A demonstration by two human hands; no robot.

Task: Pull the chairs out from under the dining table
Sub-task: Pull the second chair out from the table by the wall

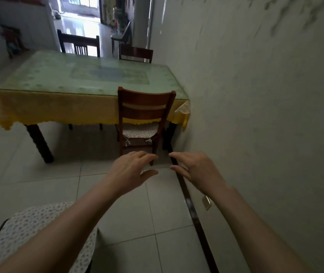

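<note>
A dining table [45, 107] with a yellow cloth and a glass top stands ahead against the right wall. A brown wooden chair [146, 101] with a patterned seat cushion is tucked under its near side at the right. Two more chairs stand at the far side: a dark one [78, 43] and a brown one [136, 53]. My left hand [131, 170] and my right hand [194, 170] are stretched out toward the near chair, fingers apart, holding nothing. Both hands are well short of the chair's back.
A patterned cushioned seat [39, 233] sits at the bottom left, under my left forearm. The pale wall [255, 115] runs close along the right, with a dark skirting strip [194, 215] on the floor. A bright doorway [78, 18] lies beyond the table.
</note>
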